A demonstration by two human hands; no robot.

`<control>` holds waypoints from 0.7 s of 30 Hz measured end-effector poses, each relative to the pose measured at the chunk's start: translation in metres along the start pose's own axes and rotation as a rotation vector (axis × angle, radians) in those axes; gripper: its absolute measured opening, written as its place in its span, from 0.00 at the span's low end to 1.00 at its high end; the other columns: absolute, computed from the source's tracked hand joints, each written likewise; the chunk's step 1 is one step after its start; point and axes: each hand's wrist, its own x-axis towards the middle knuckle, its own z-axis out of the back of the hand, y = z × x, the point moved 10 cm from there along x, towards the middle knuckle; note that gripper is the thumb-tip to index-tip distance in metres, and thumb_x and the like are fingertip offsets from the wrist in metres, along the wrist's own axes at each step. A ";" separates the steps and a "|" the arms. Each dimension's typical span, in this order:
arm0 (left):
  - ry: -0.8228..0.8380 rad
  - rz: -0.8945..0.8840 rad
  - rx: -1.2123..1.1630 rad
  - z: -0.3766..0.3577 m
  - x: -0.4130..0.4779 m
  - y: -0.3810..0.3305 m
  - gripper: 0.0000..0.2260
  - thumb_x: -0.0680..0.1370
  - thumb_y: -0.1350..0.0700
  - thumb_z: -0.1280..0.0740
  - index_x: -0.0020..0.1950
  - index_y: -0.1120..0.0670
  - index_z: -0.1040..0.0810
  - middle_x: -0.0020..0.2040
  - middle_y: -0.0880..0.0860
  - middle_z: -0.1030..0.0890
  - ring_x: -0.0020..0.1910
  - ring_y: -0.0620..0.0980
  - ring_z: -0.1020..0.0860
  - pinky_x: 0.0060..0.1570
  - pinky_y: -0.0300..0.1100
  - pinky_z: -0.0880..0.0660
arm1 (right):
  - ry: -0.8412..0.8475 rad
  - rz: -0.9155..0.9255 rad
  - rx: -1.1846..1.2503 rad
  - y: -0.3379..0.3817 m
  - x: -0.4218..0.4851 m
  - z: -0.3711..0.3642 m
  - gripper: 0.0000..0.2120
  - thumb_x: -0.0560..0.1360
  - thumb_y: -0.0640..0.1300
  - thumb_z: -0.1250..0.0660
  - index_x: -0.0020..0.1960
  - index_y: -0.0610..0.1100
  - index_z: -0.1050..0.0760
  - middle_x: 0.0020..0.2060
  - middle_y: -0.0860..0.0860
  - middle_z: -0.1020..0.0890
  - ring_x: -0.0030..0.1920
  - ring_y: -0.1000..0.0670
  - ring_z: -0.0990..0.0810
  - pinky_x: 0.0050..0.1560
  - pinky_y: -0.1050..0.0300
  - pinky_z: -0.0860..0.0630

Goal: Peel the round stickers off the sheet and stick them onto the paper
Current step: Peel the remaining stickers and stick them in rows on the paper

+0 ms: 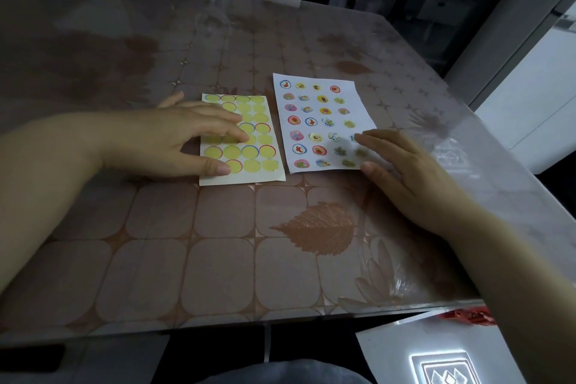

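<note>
On the table (218, 259), the emptied sticker sheet (246, 176) is being pinned by the flat, open left hand (174, 140); the open right hand (402, 171), holding nothing, is smoothing the stickered paper (355, 93), which risks being skewed.

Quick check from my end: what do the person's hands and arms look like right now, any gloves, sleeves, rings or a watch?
Both are bare. The left hand and right hand wear no gloves, and no rings show on the visible fingers. Both forearms are uncovered up to the picture's edges, with no sleeve, watch or bracelet in sight. The nails that show are short and unpainted.
</note>
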 end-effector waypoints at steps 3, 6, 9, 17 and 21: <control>-0.010 -0.006 0.002 0.007 -0.003 -0.007 0.27 0.69 0.27 0.46 0.67 0.30 0.41 0.71 0.33 0.39 0.72 0.35 0.45 0.73 0.53 0.49 | 0.110 0.008 -0.020 0.000 -0.001 -0.011 0.29 0.73 0.65 0.52 0.69 0.55 0.34 0.70 0.55 0.33 0.69 0.54 0.34 0.70 0.50 0.36; 0.003 0.017 -0.026 0.010 -0.006 -0.013 0.29 0.66 0.24 0.49 0.66 0.28 0.42 0.72 0.35 0.38 0.72 0.37 0.44 0.73 0.53 0.49 | 0.168 0.050 -0.044 0.005 -0.004 -0.012 0.32 0.72 0.70 0.56 0.68 0.57 0.33 0.69 0.56 0.32 0.69 0.56 0.34 0.69 0.50 0.37; 0.016 0.025 -0.067 0.015 -0.010 -0.022 0.34 0.60 0.20 0.55 0.64 0.26 0.42 0.72 0.35 0.38 0.72 0.37 0.43 0.74 0.52 0.51 | 0.216 0.062 -0.069 0.010 -0.011 -0.005 0.33 0.69 0.73 0.59 0.65 0.61 0.31 0.68 0.57 0.31 0.68 0.59 0.33 0.68 0.65 0.45; 0.010 -0.097 -0.182 0.027 -0.012 -0.041 0.23 0.63 0.26 0.45 0.54 0.29 0.28 0.61 0.28 0.30 0.63 0.23 0.40 0.64 0.23 0.59 | 0.208 0.038 -0.089 0.021 -0.035 0.004 0.32 0.68 0.74 0.57 0.62 0.62 0.28 0.65 0.62 0.28 0.64 0.66 0.34 0.70 0.59 0.45; 0.019 -0.138 -0.196 0.032 -0.014 -0.049 0.21 0.64 0.28 0.43 0.54 0.31 0.27 0.57 0.29 0.28 0.61 0.25 0.35 0.64 0.25 0.55 | 0.180 0.067 -0.072 0.029 -0.041 0.003 0.29 0.71 0.70 0.51 0.63 0.58 0.27 0.64 0.60 0.26 0.63 0.62 0.31 0.68 0.54 0.37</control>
